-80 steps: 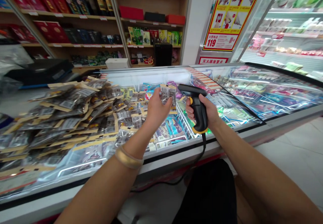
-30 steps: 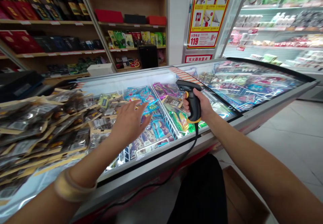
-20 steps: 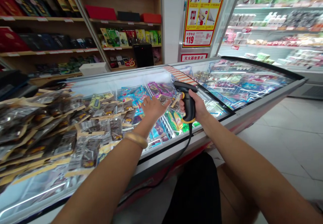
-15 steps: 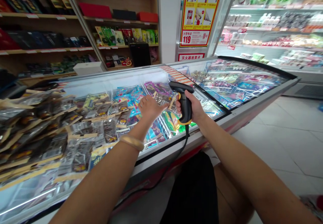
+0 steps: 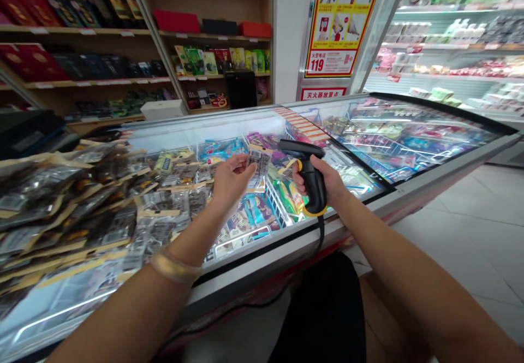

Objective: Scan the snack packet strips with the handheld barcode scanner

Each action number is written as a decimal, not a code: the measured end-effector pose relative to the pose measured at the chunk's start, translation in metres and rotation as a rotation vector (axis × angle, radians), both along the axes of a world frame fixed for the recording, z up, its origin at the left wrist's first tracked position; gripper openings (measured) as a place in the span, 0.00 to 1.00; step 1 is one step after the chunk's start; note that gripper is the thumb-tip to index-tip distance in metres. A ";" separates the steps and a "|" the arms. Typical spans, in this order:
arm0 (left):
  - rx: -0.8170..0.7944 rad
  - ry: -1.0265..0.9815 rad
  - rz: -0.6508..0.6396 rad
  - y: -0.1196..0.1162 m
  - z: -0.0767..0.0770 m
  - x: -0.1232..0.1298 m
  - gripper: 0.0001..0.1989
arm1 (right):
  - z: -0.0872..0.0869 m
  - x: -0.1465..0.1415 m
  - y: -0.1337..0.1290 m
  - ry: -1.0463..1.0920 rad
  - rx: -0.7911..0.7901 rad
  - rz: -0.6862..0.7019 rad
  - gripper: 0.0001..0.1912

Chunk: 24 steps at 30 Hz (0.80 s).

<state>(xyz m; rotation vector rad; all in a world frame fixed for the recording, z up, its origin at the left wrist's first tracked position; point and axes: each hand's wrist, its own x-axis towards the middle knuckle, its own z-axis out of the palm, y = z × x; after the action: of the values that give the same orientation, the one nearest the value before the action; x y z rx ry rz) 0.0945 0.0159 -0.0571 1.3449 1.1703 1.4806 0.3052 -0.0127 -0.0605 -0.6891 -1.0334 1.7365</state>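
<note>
In my right hand [image 5: 327,183] is a black and yellow barcode scanner [image 5: 314,183], its head pointing left and its cable hanging from the handle. My left hand [image 5: 232,180] pinches a small clear packet [image 5: 257,169] with a tan top edge, held upright just left of the scanner head. The two do not touch. Many similar packets [image 5: 82,199] lie heaped on the freezer's glass top to the left. A gold bangle [image 5: 176,265] circles my left wrist.
A long chest freezer [image 5: 262,275] with a pale rim crosses the view, with colourful bags in wire baskets under its glass. Behind stand wooden shelves [image 5: 102,30], a white box [image 5: 162,109] and a fire-safety poster [image 5: 333,63]. A refrigerated display [image 5: 446,46] is at the right.
My left hand has closed on a packet and now holds it up by the scanner. The view has shifted slightly left, and the scanner remains in my right hand.
</note>
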 end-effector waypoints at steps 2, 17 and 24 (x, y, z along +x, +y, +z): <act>0.036 0.038 0.007 -0.004 -0.005 -0.005 0.13 | -0.002 -0.006 -0.002 -0.047 -0.010 0.055 0.21; 0.132 0.228 0.009 -0.006 -0.010 -0.006 0.11 | -0.004 -0.010 -0.005 -0.114 0.037 0.124 0.24; 0.107 0.239 0.031 -0.007 -0.011 -0.004 0.10 | -0.001 -0.010 -0.007 -0.122 0.014 0.112 0.24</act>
<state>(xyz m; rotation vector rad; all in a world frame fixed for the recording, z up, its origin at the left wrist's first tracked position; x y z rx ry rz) 0.0902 0.0085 -0.0678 1.6184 1.2803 1.4517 0.2953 -0.0192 -0.0610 -0.7478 -1.1862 1.7992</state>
